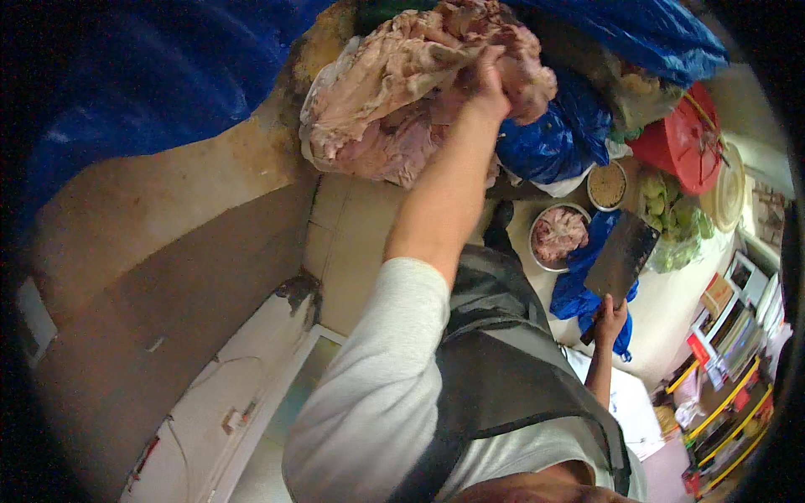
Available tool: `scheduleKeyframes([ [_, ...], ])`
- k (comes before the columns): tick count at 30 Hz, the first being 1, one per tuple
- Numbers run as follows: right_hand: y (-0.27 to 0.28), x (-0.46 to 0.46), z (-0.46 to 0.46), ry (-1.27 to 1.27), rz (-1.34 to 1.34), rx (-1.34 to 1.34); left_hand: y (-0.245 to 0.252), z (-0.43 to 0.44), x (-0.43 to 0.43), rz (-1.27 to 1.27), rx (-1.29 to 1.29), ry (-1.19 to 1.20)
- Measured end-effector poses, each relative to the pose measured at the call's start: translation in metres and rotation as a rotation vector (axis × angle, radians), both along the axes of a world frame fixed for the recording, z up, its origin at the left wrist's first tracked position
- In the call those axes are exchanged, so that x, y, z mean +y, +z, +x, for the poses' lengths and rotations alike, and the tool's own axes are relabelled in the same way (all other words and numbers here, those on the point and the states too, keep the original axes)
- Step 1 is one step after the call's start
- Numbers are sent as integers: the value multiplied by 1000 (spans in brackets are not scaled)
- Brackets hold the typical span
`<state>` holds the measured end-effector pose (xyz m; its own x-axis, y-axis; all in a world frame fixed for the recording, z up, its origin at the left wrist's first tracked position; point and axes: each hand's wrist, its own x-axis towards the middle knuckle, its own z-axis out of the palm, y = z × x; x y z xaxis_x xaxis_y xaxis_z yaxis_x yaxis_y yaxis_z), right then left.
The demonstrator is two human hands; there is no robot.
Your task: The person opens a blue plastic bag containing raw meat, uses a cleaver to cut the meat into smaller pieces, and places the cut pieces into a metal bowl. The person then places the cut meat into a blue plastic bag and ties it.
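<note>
My left hand (490, 88) reaches forward and grips a large heap of pale pink raw meat (371, 119); its fingers are partly hidden among the folds. Clear plastic or a pale rim shows along the heap's left edge. Off to the right, my right hand (609, 319) holds a broad, dark-bladed cleaver (619, 254) by its handle, blade pointing away from me. Behind the blade lies a crumpled blue plastic bag (569, 295). A round metal bowl (534, 251) with more raw meat (558, 234) stands close by the cleaver.
Blue plastic sheeting (157, 75) hangs at upper left. Beyond the bowl are a full blue bag (553, 126), a container of brown grainy stuff (607, 185), leafy greens (666, 214) in clear plastic and a red plastic vessel (692, 144). Yellow-edged shelves (723, 402) stand at right.
</note>
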<state>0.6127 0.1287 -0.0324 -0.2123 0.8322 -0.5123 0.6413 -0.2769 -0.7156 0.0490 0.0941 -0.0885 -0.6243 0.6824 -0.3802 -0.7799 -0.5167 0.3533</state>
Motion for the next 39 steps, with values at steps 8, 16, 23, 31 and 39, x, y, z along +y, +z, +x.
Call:
scheduleKeyframes([
  [8,7,33,-40,126,132,26,-20,35,-15,-1090,1238,-61],
  [16,-41,-23,-146,334,-36,187,-5,-65,-248,-2241,1845,-873],
  [23,-55,-121,-254,568,-180,251,-53,-201,-267,-1975,1500,-715],
  [31,-16,-140,-358,830,262,197,-58,-164,-293,-1433,1111,-568],
  [39,-19,-129,-427,1079,497,85,-35,-98,-278,-1742,1540,-702],
])
